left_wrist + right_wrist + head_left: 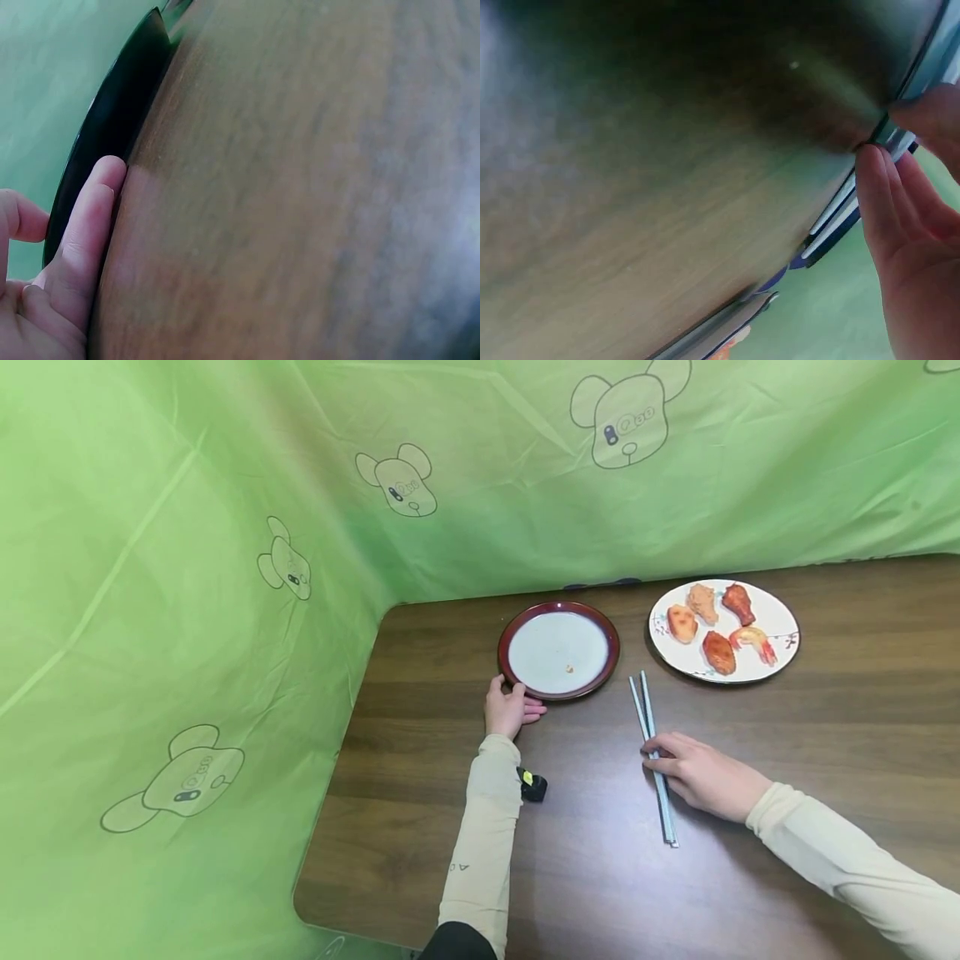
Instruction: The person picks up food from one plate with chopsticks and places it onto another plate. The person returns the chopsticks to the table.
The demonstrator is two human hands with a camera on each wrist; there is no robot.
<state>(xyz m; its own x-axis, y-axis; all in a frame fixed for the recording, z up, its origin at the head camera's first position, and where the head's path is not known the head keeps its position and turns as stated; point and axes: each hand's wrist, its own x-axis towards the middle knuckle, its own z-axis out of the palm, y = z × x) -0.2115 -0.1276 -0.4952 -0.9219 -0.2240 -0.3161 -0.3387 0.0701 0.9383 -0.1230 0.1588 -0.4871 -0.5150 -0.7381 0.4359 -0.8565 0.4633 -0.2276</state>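
Observation:
My left hand (pixel 508 710) is at the near left rim of a round plate (pixel 558 608) with a dark red border and a pale centre. In the left wrist view, the fingers (pixel 86 217) lie along the plate's dark outer side (pixel 112 105), with another digit against its edge. A small brownish bit (pixel 569 669) lies in the plate. Over the table, my right hand (pixel 705 774) pinches a pair of bluish-grey chopsticks (pixel 666 814) between thumb and fingers near their middle. Their far tips sit slightly apart, pointing toward the back.
Behind the chopsticks, a white patterned plate (pixel 675 662) carries several food pieces, among them a drumstick (pixel 738 603) and a shrimp (pixel 753 643). A small black object with a yellow patch (pixel 533 786) is beside my left sleeve. Green cloth (pixel 480 543) borders the wooden table (pixel 405 760).

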